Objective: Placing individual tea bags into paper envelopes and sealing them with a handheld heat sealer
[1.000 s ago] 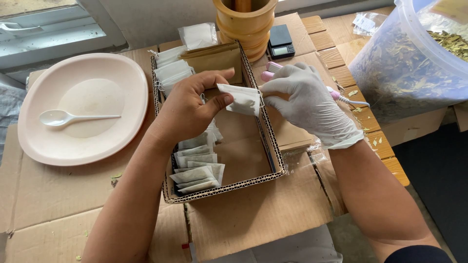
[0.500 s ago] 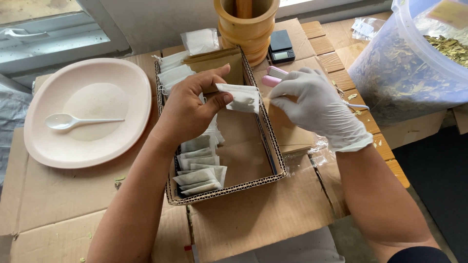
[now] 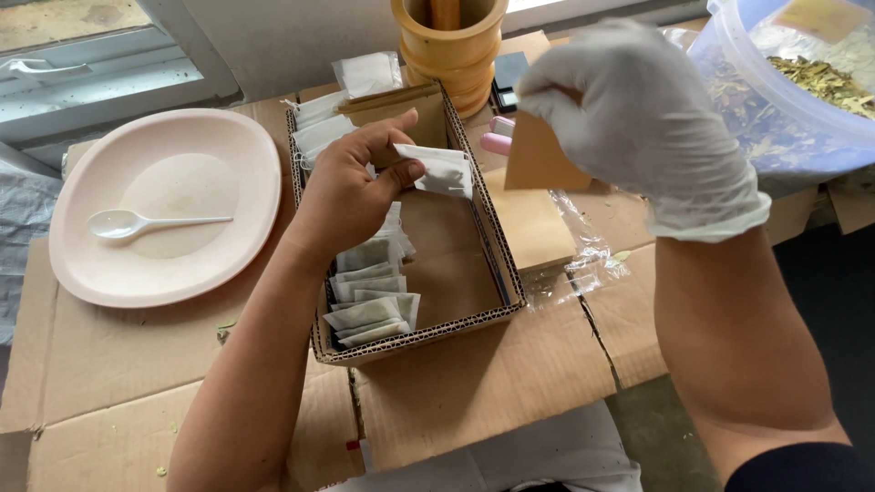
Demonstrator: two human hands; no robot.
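Holding a small white tea bag [image 3: 444, 170] in my left hand [image 3: 351, 187], I pinch it between my thumb and my first finger. My other fingers are curled in. The tea bag hangs over the cardboard box [image 3: 428, 335], near its far end, and it does not touch the box floor.

My right hand [image 3: 629, 114] wears a white glove. It is closed around the top of a flat brown paper pouch [image 3: 538, 157]. The hand is lifted up, to the right of the box and a bit higher than it. The pouch points down from my fingers.

Inside the box, along its left wall, lies a row of filled tea bags [image 3: 369, 296], one partly on top of the next. More white bags [image 3: 319, 128] sit at the far left corner of the box.

Just right of the box lies a stack of brown pouches [image 3: 531, 223] on a clear plastic wrap [image 3: 588, 260]. A pink thing [image 3: 498, 138] peeks out behind it; I cannot tell what it is.

Left of the box sits a big pale plate [image 3: 228, 182] with a white plastic spoon [image 3: 137, 222] lying on it.

Behind the box stands a wooden cup [image 3: 451, 46]. Far right of the box is a clear tub [image 3: 775, 118] with dry green leaves [image 3: 820, 80] in it.
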